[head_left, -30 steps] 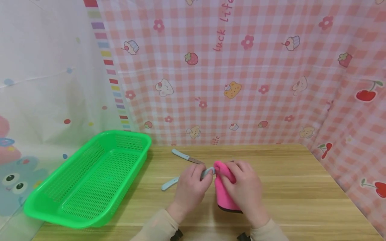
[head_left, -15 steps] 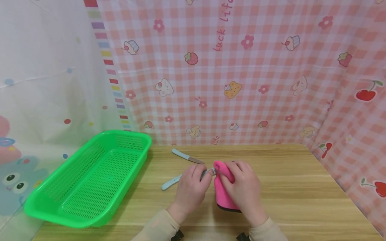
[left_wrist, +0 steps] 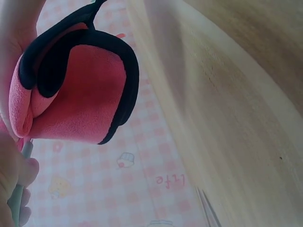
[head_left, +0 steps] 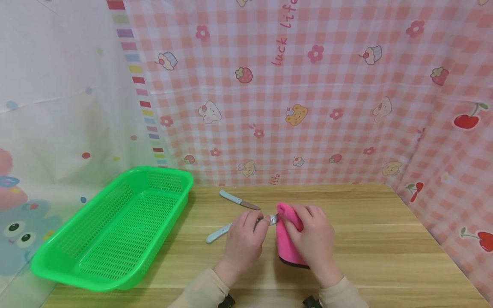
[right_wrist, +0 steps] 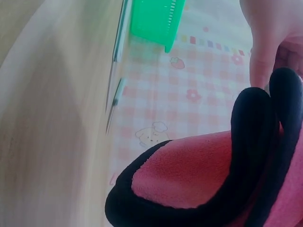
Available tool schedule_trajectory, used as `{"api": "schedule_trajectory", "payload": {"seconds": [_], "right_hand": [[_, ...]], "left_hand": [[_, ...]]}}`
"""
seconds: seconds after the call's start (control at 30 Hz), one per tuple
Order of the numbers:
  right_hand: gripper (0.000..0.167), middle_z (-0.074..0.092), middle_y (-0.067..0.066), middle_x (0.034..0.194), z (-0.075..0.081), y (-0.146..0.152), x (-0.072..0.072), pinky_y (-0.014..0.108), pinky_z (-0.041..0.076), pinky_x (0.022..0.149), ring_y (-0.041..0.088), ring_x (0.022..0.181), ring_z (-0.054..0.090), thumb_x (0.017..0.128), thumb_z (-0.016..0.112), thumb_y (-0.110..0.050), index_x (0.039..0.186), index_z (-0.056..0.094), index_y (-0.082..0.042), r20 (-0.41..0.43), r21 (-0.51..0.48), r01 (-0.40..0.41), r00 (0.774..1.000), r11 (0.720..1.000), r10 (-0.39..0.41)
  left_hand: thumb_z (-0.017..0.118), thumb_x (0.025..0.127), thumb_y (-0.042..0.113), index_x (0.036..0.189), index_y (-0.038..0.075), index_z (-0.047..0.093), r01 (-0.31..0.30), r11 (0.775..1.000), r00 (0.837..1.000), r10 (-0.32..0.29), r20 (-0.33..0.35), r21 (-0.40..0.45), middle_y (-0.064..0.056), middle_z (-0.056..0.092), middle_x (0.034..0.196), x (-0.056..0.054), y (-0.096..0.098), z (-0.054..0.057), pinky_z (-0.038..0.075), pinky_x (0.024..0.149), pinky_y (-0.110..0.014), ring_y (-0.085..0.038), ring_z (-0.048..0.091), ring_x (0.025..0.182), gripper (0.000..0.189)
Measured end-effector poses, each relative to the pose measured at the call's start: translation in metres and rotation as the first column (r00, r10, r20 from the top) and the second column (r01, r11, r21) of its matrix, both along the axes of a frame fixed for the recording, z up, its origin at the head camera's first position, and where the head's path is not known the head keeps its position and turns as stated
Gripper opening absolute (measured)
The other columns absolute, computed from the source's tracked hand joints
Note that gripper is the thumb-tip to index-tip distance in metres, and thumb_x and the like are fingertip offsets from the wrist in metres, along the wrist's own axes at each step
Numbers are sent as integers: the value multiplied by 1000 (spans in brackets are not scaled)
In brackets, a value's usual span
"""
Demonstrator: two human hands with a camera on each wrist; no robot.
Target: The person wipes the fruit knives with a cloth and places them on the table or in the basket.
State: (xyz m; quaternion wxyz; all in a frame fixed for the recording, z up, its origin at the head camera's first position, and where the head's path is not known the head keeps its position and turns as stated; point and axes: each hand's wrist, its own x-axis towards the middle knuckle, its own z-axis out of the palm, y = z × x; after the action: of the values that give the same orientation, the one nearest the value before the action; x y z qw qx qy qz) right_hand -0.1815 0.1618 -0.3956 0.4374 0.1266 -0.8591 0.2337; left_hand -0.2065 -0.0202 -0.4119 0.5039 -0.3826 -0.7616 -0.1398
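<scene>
My left hand grips a knife by its light blue handle, and the riveted end of the knife shows beyond the thumb. A folded pink cloth with black edging is pinched in my right hand around the blade, which is hidden inside the fold. In both wrist views the cloth hangs in a loose loop above the table. Just left of my left hand lies a second knife, its front part hidden behind the hand. Farther back lies a small knife with its blade bare.
A green plastic basket with slotted walls stands on the left of the wooden table. Behind the table hangs a pink checked curtain, which continues along the right side. White printed sheeting covers the left side.
My right hand has shifted slightly to the right with the cloth, away from the left thumb. A little more of the knife's riveted end now shows. My left hand stays nearly in place.
</scene>
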Motion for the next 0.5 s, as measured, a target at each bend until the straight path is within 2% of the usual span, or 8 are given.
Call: {"api": "schedule_trajectory", "payload": {"seconds": [0.3, 0.5], "right_hand": [[35, 66, 12, 94, 0, 10, -4, 41, 52, 59, 29, 82, 60, 73, 88, -12, 104, 73, -5, 12, -50, 43, 999, 998, -42], [34, 65, 13, 91, -1, 20, -8, 41, 50, 58, 30, 80, 58, 74, 87, -10, 103, 73, -3, 26, -74, 76, 997, 994, -74]], "left_hand": [[37, 106, 8, 99, 2, 66, -21, 1000, 999, 22, 38, -11, -10, 61, 95, 3, -2, 0, 49, 60, -27, -21, 57, 81, 30], [43, 105, 7, 97, 2, 67, -17, 1000, 1000, 17, 25, 0, -9, 61, 93, 3, -2, 1, 50, 60, -27, -22, 58, 80, 26]]}}
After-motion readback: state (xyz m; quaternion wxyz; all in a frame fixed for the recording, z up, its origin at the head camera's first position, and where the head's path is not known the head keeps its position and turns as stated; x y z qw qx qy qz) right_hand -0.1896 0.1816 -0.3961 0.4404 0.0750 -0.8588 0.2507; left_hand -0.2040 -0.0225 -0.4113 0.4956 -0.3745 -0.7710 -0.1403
